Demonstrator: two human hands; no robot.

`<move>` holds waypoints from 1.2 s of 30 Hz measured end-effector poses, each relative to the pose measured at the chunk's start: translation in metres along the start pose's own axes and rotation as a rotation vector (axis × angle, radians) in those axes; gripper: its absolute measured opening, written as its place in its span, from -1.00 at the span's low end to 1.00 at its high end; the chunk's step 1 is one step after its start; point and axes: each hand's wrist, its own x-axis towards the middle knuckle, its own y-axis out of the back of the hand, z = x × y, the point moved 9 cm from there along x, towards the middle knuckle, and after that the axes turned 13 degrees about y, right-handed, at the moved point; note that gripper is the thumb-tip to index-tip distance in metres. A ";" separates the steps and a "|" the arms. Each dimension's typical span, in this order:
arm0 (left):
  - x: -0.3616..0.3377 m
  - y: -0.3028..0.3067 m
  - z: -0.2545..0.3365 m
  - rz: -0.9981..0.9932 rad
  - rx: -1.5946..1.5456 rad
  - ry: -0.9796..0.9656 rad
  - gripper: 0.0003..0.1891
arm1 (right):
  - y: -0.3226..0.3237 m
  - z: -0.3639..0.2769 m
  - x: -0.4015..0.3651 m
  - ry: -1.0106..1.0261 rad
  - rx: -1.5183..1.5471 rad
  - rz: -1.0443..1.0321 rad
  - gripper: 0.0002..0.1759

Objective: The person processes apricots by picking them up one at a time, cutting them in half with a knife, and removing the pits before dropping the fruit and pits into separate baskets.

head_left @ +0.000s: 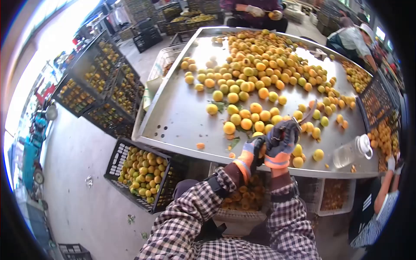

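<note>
My left hand, in a dark glove with an orange and blue cuff, is closed at the table's front edge. Between my two hands shows a bit of an orange apricot, mostly hidden by the gloved fingers. My right hand, gloved alike, is wrapped round a knife whose curved blade points up and away; its handle is hidden in the fist. Many yellow-orange apricots lie heaped on the metal table, some just beyond my hands. Below my hands, a basket holds darker orange fruit pieces.
A clear plastic jug stands at the table's front right. Black crates of fruit are stacked at left, with another crate beside my knee. A white basket sits under the table. Co-workers' gloved hands show across, others at right.
</note>
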 end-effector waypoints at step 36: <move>-0.052 0.004 0.075 0.069 0.434 -0.453 -0.71 | 0.080 -0.026 0.011 -0.381 -0.858 -0.062 -0.67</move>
